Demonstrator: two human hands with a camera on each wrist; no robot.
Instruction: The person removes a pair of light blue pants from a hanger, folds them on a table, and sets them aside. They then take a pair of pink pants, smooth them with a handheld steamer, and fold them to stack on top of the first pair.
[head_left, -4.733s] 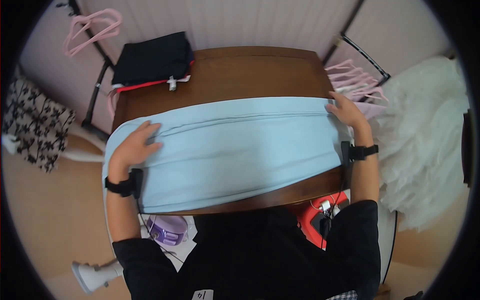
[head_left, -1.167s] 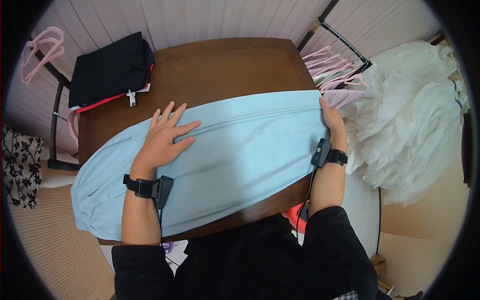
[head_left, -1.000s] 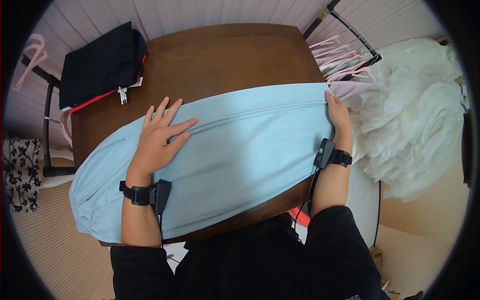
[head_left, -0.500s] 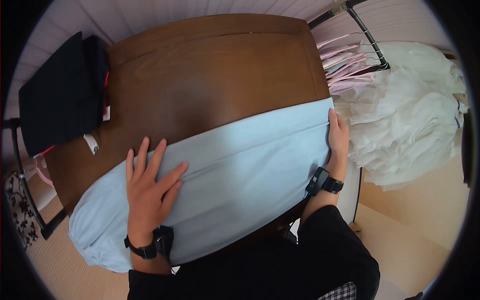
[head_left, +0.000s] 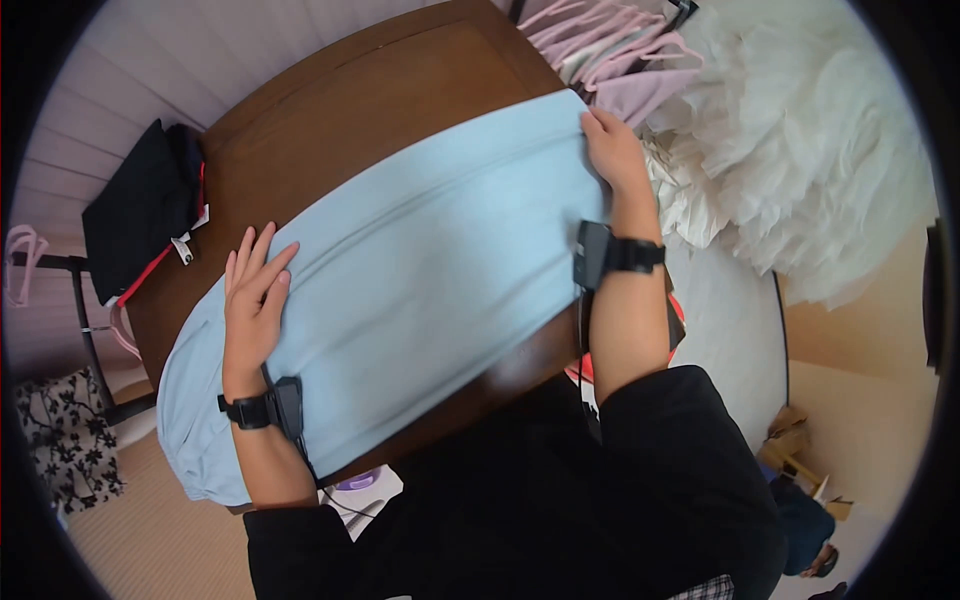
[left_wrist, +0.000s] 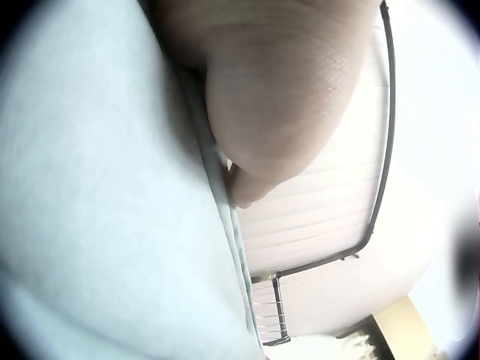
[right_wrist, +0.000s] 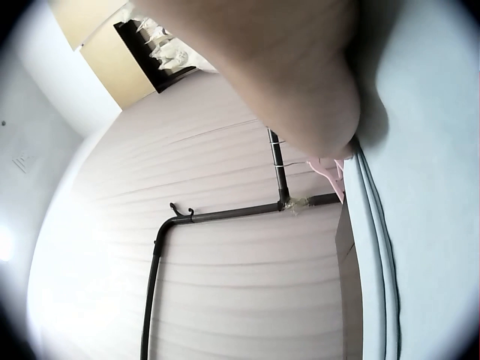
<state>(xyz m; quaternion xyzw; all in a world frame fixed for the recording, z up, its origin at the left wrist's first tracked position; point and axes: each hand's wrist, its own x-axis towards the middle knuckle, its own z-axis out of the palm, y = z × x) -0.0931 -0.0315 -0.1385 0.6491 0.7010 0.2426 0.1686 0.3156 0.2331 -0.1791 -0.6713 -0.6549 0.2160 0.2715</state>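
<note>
A light blue garment [head_left: 430, 240] lies spread lengthwise over the brown wooden table [head_left: 400, 110], with long creases along it and a gathered end at the left. My left hand [head_left: 255, 310] rests flat on its left part, fingers straight and pointing toward the far edge. At the garment's right end my right hand [head_left: 618, 155] holds the edge, thumb side on the cloth and the other fingers mostly hidden. In the right wrist view, layered folds of the garment [right_wrist: 431, 225] show beside the hand. The left wrist view shows the hand [left_wrist: 277, 97] low over the cloth.
Folded dark clothes [head_left: 140, 215] with a red layer sit at the table's far left corner. Pink hangers [head_left: 610, 40] hang beyond the right end, near a white ruffled dress [head_left: 780, 130]. A black rack [head_left: 85, 300] stands left. Another person [head_left: 805, 530] is at lower right.
The view has turned, so the table slants up to the right. My left hand has gone from the garment's left part to flat pressing; my right hand has moved onto its right edge.
</note>
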